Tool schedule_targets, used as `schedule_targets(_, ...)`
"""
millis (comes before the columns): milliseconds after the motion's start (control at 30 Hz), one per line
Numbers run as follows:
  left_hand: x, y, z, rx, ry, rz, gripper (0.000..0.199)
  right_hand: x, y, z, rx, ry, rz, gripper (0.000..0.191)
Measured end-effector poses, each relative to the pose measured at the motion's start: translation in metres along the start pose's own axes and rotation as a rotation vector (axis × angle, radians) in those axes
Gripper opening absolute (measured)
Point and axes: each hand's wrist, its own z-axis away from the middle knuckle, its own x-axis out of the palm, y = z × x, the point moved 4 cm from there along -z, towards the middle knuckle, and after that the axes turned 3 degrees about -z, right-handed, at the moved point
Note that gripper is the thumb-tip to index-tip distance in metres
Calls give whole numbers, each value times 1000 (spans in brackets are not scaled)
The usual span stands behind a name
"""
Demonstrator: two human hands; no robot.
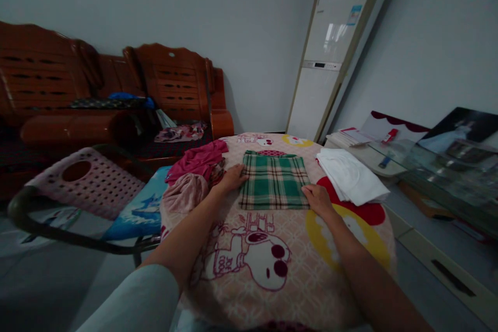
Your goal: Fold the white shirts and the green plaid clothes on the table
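A green plaid cloth, folded into a rectangle, lies flat on the round table with its patterned pink cover. At its left edge is my left hand, fingers closed on the cloth's side. My right hand pinches the lower right edge of the same cloth. Crumpled clothes, a magenta one and a dusty pink one, lie left of my left hand. A folded white cloth rests to the right, beyond my right hand.
A pink woven chair with a blue cushion stands at the left. Wooden seats line the back wall. A tall white cabinet-like unit stands behind the table, and a glass shelf is at the right.
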Motion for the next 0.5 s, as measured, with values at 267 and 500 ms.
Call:
schedule_targets(267, 4, -20, -62, -387, 137, 160, 61, -4, 10, -67, 106, 159, -133, 27)
schedule_targets(500, 16, -53, -119, -354, 53, 214, 50, 19, 67, -132, 348, 182, -79, 24)
